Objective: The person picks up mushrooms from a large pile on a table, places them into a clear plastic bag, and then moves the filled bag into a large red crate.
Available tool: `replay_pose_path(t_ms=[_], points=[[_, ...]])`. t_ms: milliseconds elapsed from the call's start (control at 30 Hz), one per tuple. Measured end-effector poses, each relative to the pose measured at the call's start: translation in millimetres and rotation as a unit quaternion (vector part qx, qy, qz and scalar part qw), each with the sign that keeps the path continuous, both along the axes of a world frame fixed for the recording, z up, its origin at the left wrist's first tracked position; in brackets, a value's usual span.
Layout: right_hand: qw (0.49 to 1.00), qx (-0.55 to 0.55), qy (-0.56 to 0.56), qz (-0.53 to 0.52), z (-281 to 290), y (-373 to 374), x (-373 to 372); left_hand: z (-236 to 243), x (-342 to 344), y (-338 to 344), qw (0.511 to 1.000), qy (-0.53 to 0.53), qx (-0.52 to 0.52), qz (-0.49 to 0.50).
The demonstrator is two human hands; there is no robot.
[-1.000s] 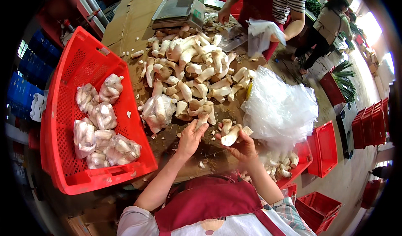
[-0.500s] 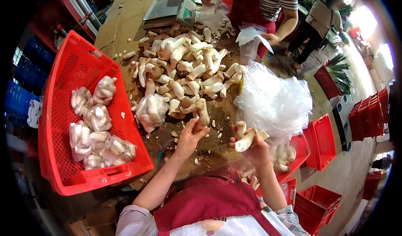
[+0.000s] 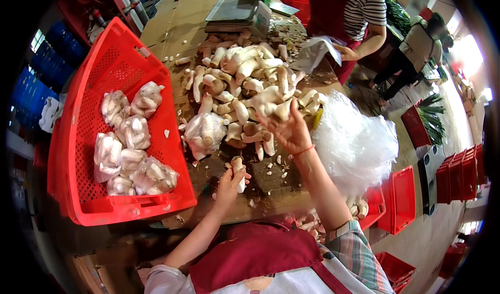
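Observation:
My left hand [image 3: 229,182] is closed round a pale, stubby mushroom [image 3: 238,174] above the littered cardboard near the table's front. My right hand [image 3: 284,132] reaches over the near side of the heap of mushrooms [image 3: 245,64], fingers spread and touching or just beneath some pale ones; I see none gripped in it. A bagged bundle of mushrooms [image 3: 202,135] lies at the heap's left. Loose clear plastic bags [image 3: 351,143] form a pile to the right of my right hand.
A red crate [image 3: 86,163] of bagged mushrooms occupies the left. A scale [image 3: 232,12] sits behind the heap. A co-worker [image 3: 354,12] holds a bag across the table; another person [image 3: 419,49] stands beyond. Red crates [image 3: 396,200] are low on the right.
My right hand has moved forward over the heap and opened; the mushrooms it held earlier are no longer clearly in it. My left hand has lowered, still with a mushroom.

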State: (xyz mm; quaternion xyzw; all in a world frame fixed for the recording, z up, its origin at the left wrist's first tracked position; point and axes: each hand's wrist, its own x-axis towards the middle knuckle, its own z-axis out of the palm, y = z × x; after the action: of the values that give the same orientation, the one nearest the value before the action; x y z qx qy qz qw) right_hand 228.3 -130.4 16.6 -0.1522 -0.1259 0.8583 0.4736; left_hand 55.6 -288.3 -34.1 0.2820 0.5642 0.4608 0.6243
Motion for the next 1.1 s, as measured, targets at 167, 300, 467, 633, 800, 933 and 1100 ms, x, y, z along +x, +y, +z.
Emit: replay_pose_path(t_ms=[167, 300, 467, 633, 800, 933, 1100], points=[[0.949, 0.028, -0.305, -0.066, 3, -40, -26, 6, -6, -7, 0.990, 0.102, 0.087, 0.035], [0.964, 0.056, -0.187, 0.180, -67, -116, -34, 8, -5, -7, 0.908, 0.376, 0.183, -0.039], [0.978, -0.080, 0.024, 0.193, -78, -136, -13, 3, -28, -16, 0.859, 0.484, 0.164, -0.038], [0.980, -0.083, -0.137, 0.118, -57, -137, -6, -43, -66, -47, 0.686, 0.712, 0.001, -0.149], [0.975, -0.069, -0.181, 0.113, -48, -137, -5, -59, -77, -46, 0.696, 0.708, 0.051, -0.112], [0.964, -0.046, -0.235, 0.116, -48, -140, -9, -33, -70, -36, 0.814, 0.568, 0.085, -0.084], [0.954, -0.007, -0.269, 0.129, -54, -142, -11, 23, -24, -17, 0.752, 0.576, 0.319, -0.029]])
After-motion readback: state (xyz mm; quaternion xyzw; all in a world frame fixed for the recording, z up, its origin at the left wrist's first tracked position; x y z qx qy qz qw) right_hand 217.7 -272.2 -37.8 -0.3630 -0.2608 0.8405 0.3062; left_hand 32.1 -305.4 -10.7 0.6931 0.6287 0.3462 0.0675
